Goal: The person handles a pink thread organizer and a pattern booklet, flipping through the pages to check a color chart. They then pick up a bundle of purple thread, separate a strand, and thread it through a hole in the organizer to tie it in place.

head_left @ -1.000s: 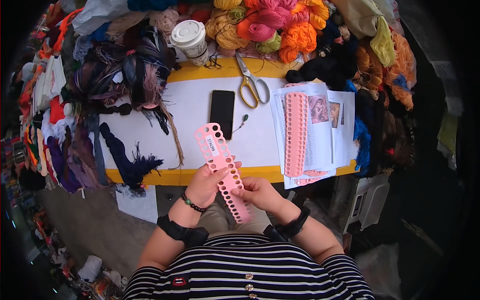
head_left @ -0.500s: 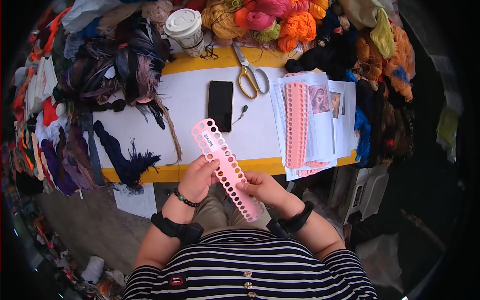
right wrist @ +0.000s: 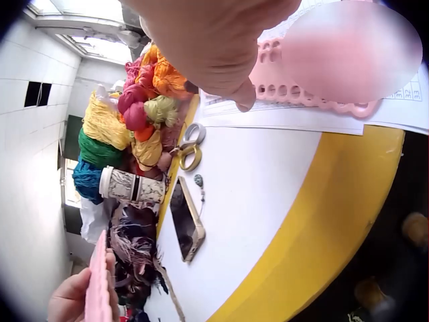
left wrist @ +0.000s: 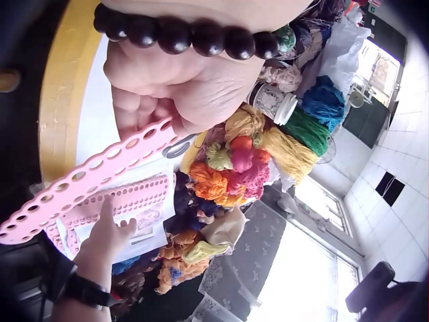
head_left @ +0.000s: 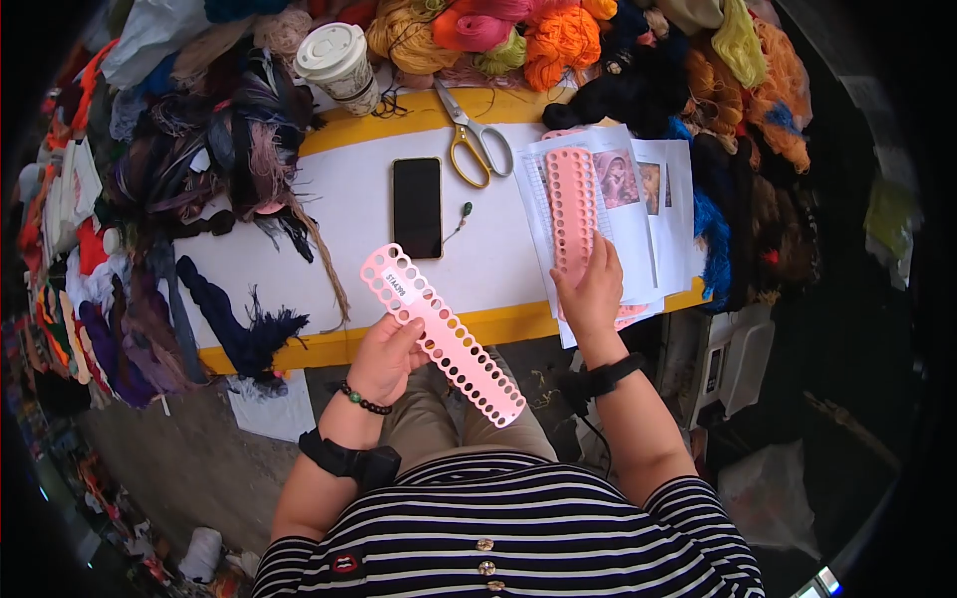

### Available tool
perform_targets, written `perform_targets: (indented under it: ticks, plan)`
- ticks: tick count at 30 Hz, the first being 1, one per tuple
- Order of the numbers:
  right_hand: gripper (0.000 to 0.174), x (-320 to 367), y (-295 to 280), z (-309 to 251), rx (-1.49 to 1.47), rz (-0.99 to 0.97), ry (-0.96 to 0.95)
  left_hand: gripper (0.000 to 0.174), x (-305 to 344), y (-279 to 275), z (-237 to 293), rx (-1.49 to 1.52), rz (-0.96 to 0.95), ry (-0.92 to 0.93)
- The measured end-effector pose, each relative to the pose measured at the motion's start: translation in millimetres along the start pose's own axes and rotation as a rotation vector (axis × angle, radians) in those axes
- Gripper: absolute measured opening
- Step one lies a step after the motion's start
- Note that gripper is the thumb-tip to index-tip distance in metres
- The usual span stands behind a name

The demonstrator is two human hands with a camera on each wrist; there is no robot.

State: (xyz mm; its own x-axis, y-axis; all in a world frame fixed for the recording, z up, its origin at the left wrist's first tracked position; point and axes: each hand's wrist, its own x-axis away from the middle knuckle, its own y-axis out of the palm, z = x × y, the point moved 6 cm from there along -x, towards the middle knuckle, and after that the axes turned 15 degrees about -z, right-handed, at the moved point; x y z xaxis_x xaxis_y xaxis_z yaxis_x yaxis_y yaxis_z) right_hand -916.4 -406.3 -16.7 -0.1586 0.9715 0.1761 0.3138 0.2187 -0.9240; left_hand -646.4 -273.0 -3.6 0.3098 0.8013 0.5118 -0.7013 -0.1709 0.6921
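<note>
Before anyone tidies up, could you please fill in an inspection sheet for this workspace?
Surface: white tabletop with yellow edge
Job's things: pink perforated strip, held; second pink strip on papers
Clutter: scissors, phone, lidded cup, piled yarn
Hands: left hand grips the pink perforated strip; right hand at the second pink strip, contact unclear
Cables: thin dark cord near the right wrist
Surroundings: white tiled wall, bright windows

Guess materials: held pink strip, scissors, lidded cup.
Pink strip: likely plastic, satin; uniform colour, clean-cut holes, straight unsupported end.
Scissors: probably steel blades, by their grey sheen; grey and gold handles, material unclear.
Cup: perhaps paper, judging by printed wall; smooth white lid, likely plastic.
</note>
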Motion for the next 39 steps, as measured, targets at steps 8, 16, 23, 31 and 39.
perform_targets:
  ticks: [8,16,23,31,39]
  plan:
    - [0.084,-1.3,12.8,19.6,-0.066,-0.013,0.105,0.023,-4.7,7.7,-3.5,0.018,0.023,0.016]
    - [0.091,-10.8,16.6,15.7,0.023,-0.077,0.195,0.025,-8.4,1.3,-13.7,0.008,0.032,-0.007]
    - [0.084,-17.4,13.5,28.2,-0.036,-0.094,0.185,0.023,-10.0,-2.8,-18.5,0.019,0.086,-0.012]
    - [0.052,-0.7,13.7,34.9,-0.549,-0.157,0.238,0.022,-7.5,-2.8,-18.6,0.043,0.079,-0.004]
    - [0.053,47.2,63.9,-7.7,-0.661,-0.441,0.203,0.021,-3.6,-6.5,-23.4,0.052,0.105,-0.010]
